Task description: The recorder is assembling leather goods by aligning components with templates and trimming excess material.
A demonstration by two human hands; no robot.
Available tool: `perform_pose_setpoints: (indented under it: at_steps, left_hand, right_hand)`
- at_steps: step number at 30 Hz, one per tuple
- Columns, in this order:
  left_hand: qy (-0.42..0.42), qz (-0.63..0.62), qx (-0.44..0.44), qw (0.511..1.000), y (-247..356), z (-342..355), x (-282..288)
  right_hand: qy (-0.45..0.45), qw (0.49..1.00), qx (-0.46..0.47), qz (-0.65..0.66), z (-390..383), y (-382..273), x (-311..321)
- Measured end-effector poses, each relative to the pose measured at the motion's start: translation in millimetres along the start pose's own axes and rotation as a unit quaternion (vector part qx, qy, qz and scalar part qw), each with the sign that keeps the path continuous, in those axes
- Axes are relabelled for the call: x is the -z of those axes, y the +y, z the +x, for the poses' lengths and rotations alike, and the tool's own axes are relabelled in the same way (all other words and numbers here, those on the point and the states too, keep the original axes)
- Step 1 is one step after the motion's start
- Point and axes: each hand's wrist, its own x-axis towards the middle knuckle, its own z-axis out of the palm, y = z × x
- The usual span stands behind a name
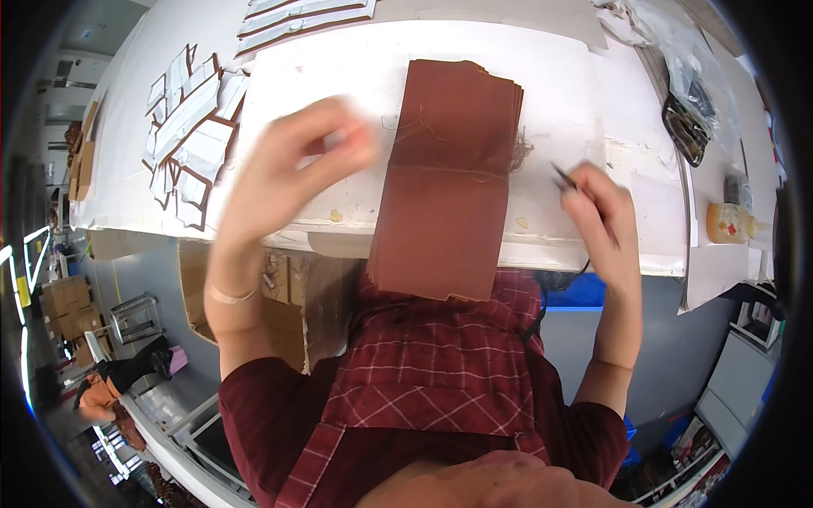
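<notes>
A stack of brown, leather-like panels (pixel 445 229) lies on the white table and hangs over its near edge toward my lap. A crease or seam runs across its middle. Loose threads (pixel 421 125) lie on its upper part, and a small tangle of thread (pixel 522 149) sticks out at its right side. My left hand (pixel 313 152) is raised left of the stack, blurred, thumb and fingers brought together; anything between them is hidden. Right of the stack, my right hand (pixel 603 216) is closed around a small dark tool with two pointed tips (pixel 561 175), which look like thread snips.
Brown-edged white pieces (pixel 190 127) are piled at the table's left, with more strips (pixel 305 19) at the back. At right are a clear plastic bag (pixel 690 63), a dark object (pixel 684 129) and a yellowish bottle (pixel 728 223). A cardboard box (pixel 196 288) stands below the table's edge.
</notes>
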Motion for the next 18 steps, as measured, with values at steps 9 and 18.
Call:
perform_pose_setpoints:
  at_steps: [9, 18]
  left_hand:
    - [0.094, 0.203, 0.094, 0.970, 0, -72, 1]
    - [-0.095, 0.282, -0.104, 0.949, 50, 42, -96]
  right_hand:
    - [-0.007, 0.998, 0.053, 0.034, -43, -23, -64]
    - [0.023, 0.989, 0.146, -0.028, -39, -19, -74]
